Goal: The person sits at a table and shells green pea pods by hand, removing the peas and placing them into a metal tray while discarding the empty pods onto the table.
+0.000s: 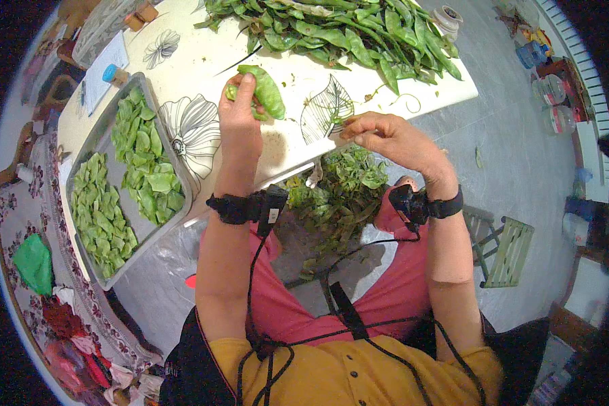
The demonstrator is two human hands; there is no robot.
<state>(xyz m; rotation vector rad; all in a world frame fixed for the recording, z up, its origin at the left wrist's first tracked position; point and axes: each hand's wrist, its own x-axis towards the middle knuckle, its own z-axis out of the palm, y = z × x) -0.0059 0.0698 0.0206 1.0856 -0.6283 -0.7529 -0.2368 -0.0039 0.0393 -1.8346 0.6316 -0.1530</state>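
My left hand (241, 109) holds a broad flat green bean pod (269, 94) upright between thumb and fingers, with smaller green pieces tucked in the same grip. To its right, my right hand (380, 133) is over the table's front edge, its fingertips around a small green scrap (339, 121). A large heap of whole flat bean pods (330, 35) lies across the far side of the white table (289, 147). On the left, a grey tray (147, 248) holds two piles of broken bean pieces (152, 172), (101, 218).
Leaves and stems (340, 193) are piled on the floor between my legs. A blue-capped jar (115, 75) and a notebook (101, 71) lie beyond the tray. A folding stool (507, 252) stands on the right. Black cables (335, 332) cross my lap.
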